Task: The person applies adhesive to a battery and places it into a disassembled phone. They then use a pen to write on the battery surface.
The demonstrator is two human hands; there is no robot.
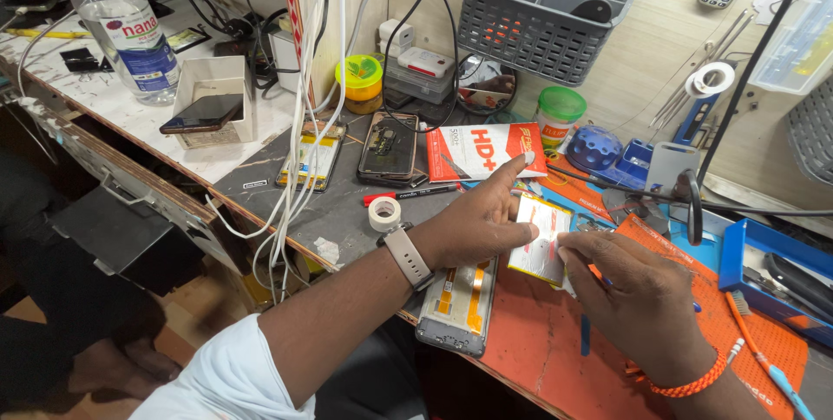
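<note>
left hand [475,225] and right hand [629,290] both pinched fingers on the white phone battery [540,248], just right of the opened phone [458,305].

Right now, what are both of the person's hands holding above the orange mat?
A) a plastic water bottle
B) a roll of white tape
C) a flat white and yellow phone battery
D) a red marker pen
C: the left hand and right hand both pinch the flat white and yellow battery between them, while the tape roll, marker pen and water bottle lie untouched on the bench.
</note>
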